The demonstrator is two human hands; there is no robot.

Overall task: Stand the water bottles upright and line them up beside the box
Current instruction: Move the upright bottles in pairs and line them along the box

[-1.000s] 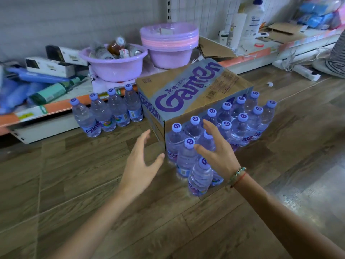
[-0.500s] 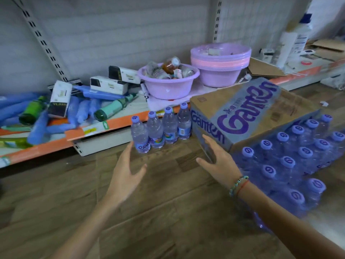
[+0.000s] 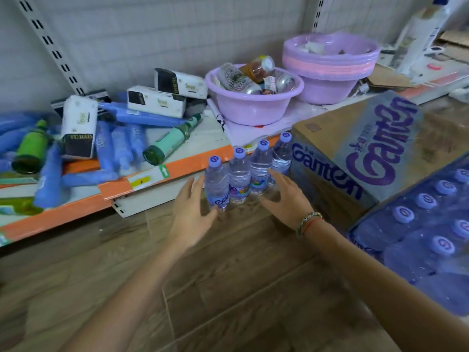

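Since half a second ago, both hands have been carried forward from mid-air in front of the box to the short row of four bottles.

The left hand (image 3: pixel 189 212) is held with fingers spread and nearly straight, at 9 o'clock of the row; its thumb lies against or just beside the base of the nearest bottle (image 3: pixel 217 185). Actual contact cannot be confirmed. The right hand (image 3: pixel 286 196) is likewise spread, palm down, at 3 o'clock of the row, its fingertips near the lower bodies of the two bottles closest to the box. Nothing is gripped by either hand, and the hands are held apart with the row between them.

The row of four bottles (image 3: pixel 250 171) is standing upright on the wooden floor (image 3: pixel 228 288), at 9 o'clock of the cardboard box (image 3: pixel 355 153) and in front of the shelf edge (image 3: pixel 152 175). A larger block of upright bottles (image 3: pixel 431 224) is seen at 3 to 4 o'clock of the box.

Handling is judged as follows. Each bottle appears full and sealed, hence moderately heavy and bottom-stable, but tall enough to be tipped by a high push. The thin plastic walls are expected to flex, and the smooth film label to slip. Hold is best taken low on the body, or the row pressed together from both ends.
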